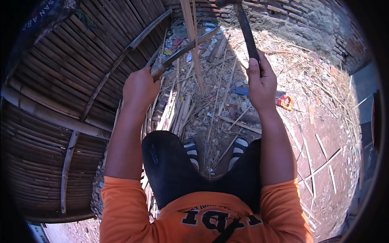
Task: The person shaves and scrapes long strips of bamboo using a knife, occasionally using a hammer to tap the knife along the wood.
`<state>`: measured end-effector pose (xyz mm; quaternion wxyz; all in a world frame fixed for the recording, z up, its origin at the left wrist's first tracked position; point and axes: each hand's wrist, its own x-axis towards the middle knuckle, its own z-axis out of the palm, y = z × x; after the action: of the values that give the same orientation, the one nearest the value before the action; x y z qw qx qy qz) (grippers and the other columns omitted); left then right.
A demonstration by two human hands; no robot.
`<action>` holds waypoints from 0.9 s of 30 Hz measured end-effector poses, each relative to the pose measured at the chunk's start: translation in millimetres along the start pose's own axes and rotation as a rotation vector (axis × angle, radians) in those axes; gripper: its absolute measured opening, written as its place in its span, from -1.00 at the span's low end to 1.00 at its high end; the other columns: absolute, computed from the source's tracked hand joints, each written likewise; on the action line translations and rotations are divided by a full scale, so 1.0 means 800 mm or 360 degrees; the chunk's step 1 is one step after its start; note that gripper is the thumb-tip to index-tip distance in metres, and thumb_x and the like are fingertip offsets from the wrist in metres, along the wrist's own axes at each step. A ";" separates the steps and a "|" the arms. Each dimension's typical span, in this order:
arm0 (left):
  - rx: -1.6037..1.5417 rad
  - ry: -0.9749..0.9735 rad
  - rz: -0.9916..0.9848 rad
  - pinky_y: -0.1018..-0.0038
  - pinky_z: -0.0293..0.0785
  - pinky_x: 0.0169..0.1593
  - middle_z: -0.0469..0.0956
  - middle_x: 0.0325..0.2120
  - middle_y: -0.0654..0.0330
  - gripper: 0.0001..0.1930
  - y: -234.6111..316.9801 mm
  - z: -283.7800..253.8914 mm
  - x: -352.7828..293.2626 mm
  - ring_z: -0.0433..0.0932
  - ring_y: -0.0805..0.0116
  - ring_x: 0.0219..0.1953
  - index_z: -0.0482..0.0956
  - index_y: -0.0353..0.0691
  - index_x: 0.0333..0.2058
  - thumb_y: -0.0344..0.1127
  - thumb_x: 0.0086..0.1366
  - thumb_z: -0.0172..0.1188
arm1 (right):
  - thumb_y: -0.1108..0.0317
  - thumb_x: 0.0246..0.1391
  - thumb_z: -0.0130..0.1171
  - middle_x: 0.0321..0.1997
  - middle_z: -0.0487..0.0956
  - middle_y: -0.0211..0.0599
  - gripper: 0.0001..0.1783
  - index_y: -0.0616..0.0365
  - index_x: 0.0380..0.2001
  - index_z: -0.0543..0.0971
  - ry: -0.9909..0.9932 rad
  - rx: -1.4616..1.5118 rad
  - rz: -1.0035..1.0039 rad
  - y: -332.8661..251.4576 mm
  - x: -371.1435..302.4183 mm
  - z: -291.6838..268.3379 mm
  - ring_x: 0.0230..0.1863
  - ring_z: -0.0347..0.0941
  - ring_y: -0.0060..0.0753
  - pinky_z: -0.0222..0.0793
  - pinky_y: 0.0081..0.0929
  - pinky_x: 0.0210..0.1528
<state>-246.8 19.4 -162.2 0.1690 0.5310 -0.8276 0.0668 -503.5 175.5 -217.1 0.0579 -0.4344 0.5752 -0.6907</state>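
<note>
At 10 o'clock, the left hand was clamped on a knife, whose blade crossed an upright stick at 12. At 2, the right hand gripped a hammer pointing toward 1.

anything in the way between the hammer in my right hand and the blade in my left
Nothing visible stands between the hammer and the outer end of the blade; the pale upright wood crosses it partway along. Depth can't be judged here.
</note>
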 end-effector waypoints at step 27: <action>0.0005 -0.0024 0.0034 -0.04 0.55 -0.09 0.66 -0.37 -0.18 -0.66 0.002 0.006 0.006 0.64 -0.24 -0.21 0.67 -0.26 -0.23 -0.07 0.21 0.33 | -0.01 0.41 0.11 -0.41 0.57 -0.30 -0.45 0.18 0.22 0.53 -0.0227 -0.0245 0.0276 0.037 0.001 0.014 -0.36 0.50 -0.49 0.42 -0.43 -0.22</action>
<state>-251.3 14.5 -164.9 0.1611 0.5228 -0.8345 0.0658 -509.3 156.7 -242.3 0.1246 -0.4342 0.6564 -0.6042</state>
